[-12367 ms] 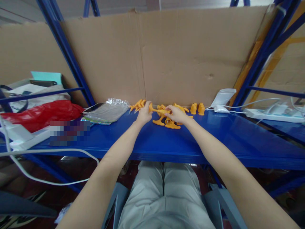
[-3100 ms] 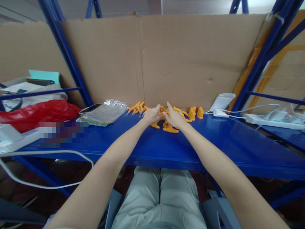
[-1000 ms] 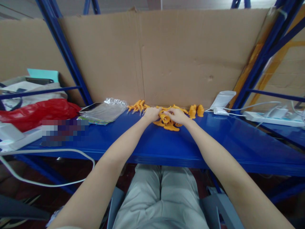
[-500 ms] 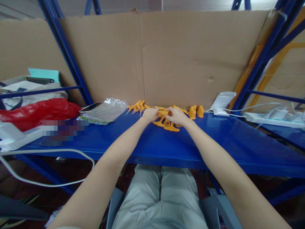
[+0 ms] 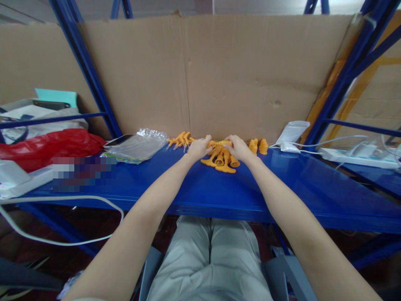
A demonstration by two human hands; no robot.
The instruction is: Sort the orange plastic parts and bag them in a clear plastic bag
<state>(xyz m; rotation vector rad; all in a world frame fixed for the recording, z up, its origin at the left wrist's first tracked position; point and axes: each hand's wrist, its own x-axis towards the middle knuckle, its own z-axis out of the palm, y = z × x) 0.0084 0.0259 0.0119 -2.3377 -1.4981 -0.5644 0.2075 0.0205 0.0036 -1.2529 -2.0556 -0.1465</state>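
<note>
An orange plastic toy part (image 5: 221, 143) lies crosswise between my two hands. My left hand (image 5: 199, 148) is closed on its left end, and my right hand (image 5: 238, 147) grips its right end. Just below it, on the blue shelf, sits a pile of orange plastic pieces (image 5: 224, 169), some curved and some with round hollow ends. Left of my left hand are several branched orange pieces (image 5: 181, 139) with small metal springs or chains. Two stubby orange pieces (image 5: 258, 146) stand to the right of my right hand. My fingertips are partly hidden.
The blue shelf (image 5: 200, 196) is backed by a cardboard sheet (image 5: 232, 75). Clear plastic bags (image 5: 138, 146) and a red bag (image 5: 53, 148) lie at left. A white packet (image 5: 293, 133), cables and a power strip (image 5: 360, 158) are at right. Blue posts flank both sides.
The held orange part has turned from its round end facing me to lying crosswise. My right hand has shifted slightly right and up; the pile below stays put.
</note>
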